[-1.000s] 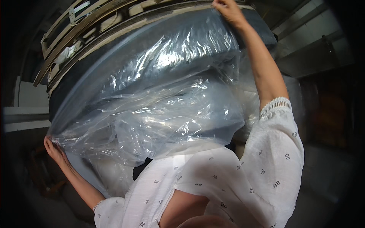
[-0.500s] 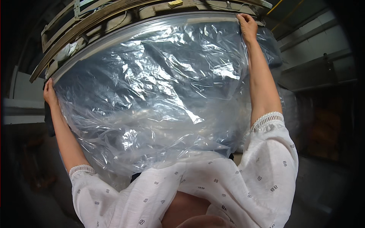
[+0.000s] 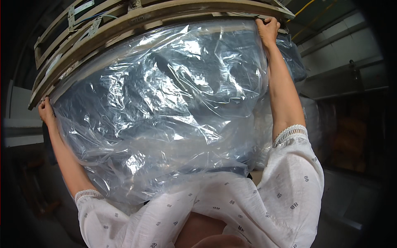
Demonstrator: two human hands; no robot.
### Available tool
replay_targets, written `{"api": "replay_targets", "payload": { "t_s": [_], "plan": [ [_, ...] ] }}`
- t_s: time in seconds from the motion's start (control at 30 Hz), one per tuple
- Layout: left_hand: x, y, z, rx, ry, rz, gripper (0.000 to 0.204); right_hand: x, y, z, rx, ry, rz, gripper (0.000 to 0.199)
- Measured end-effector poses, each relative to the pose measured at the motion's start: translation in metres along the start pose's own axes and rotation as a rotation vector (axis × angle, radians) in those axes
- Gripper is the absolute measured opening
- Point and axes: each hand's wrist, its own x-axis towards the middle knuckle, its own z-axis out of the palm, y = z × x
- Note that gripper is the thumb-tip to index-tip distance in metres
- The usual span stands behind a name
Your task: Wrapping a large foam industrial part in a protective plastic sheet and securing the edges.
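Observation:
A wide sheet of clear, shiny plastic film [image 3: 173, 91] stretches between my two raised arms and hangs wrinkled down toward my body. At the film's far left corner, the fingers of my left hand [image 3: 46, 110] are closed on its edge, right by the end of a wooden frame [image 3: 161, 15]. My right hand [image 3: 268, 31] pinches the film's far right corner, just under the frame's right part. Between the hands, the film's far edge runs close along the near beam of the frame, which partly hides it.
Metal brackets and thin wires [image 3: 93, 20] sit on the frame's upper left. More crumpled plastic [image 3: 291, 56] lies beyond my right arm. A pale wall with ledges [image 3: 339, 37] is at the right, and an orange-brown stack [image 3: 350, 138] shows dimly below it.
The wooden frame has come down nearer to me and now covers part of the film's far edge. My left hand has shifted slightly left and toward me; the right has barely moved.

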Motion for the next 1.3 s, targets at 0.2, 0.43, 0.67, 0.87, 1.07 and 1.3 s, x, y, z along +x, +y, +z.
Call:
{"api": "replay_targets", "payload": {
  "t_s": [0.2, 0.43, 0.67, 0.87, 1.07, 1.3],
  "plan": [
    [0.012, -0.010, -0.009, 0.010, -0.001, -0.146, 0.038, 0.014, 0.012, -0.014, 0.136, -0.059, 0.154, 0.047],
    [0.009, -0.006, -0.025, 0.131, -0.083, -0.048, 0.045, 0.019, 0.032, 0.003, -0.068, -0.119, 0.126, 0.056],
    [-0.052, 0.102, -0.084, -0.240, -0.115, -0.148, 0.032, -0.017, -0.016, -0.061, -0.087, -0.689, -0.330, 0.036],
    [-0.158, 0.182, 0.033, -0.223, -0.452, 0.198, 0.027, 0.012, 0.006, -0.146, -0.446, -0.345, -0.596, 0.034],
    [-0.230, 0.272, 0.137, -0.487, -0.266, 0.467, 0.018, -0.151, -0.252, -0.102, 0.666, -0.971, -0.259, 0.050],
    [-0.298, 0.360, 0.048, -0.800, -0.536, 0.715, 0.016, -0.193, -0.233, -0.083, 0.949, -1.290, 0.107, 0.035]
  ]
}}
